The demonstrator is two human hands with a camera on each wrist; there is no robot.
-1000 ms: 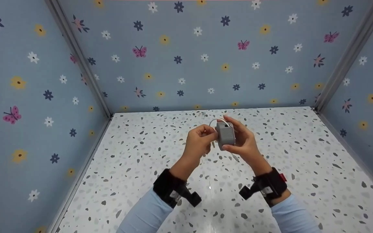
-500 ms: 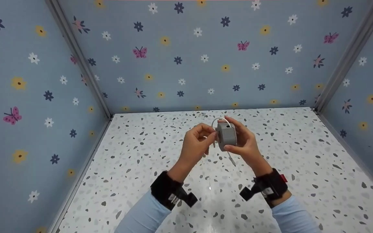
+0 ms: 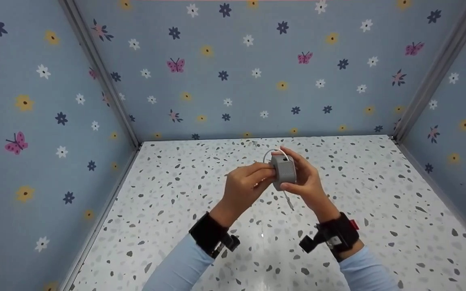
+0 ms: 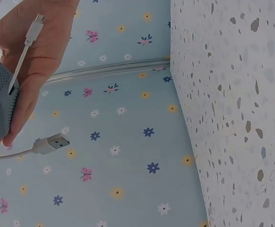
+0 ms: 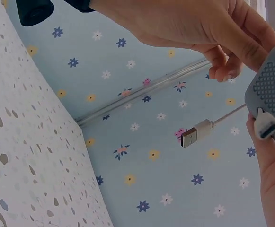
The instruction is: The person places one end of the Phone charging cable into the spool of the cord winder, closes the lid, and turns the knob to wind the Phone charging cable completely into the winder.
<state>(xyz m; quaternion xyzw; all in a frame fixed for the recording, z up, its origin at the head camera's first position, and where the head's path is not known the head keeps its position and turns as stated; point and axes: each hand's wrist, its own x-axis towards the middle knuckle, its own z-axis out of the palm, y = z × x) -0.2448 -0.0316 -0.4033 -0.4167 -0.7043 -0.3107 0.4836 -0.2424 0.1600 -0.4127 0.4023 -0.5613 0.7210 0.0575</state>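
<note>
Grey block-shaped device (image 3: 285, 171), mesh-textured and possibly a small speaker, is held up above the speckled surface (image 3: 378, 194) between both hands.

Head view: the right hand (image 3: 308, 178) grips the device from its right side, thumb at the near end, fingers around the far end. The left hand (image 3: 247, 184) has its fingers fairly extended against the left face; whether they pinch anything there cannot be told. The device's long axis runs from near to far, tilted slightly. A white USB cable (image 3: 289, 202) loops over the far end, and one end hangs at the near end.

Left wrist view: a micro-USB plug (image 4: 34, 31) stands out from a slot edge and points away from the body; a USB-A plug (image 4: 52, 143) points towards the surface side.

Right wrist view: the USB-A plug hangs free, its metal mouth facing the surface side.

Handling, in the inspector's judgement: the body is likely light, rigid and well textured, therefore not slippery, and best held by its two ends. The cable appears thin and flexible; it should be taken by the plug housings, sparing the metal contacts.
</note>
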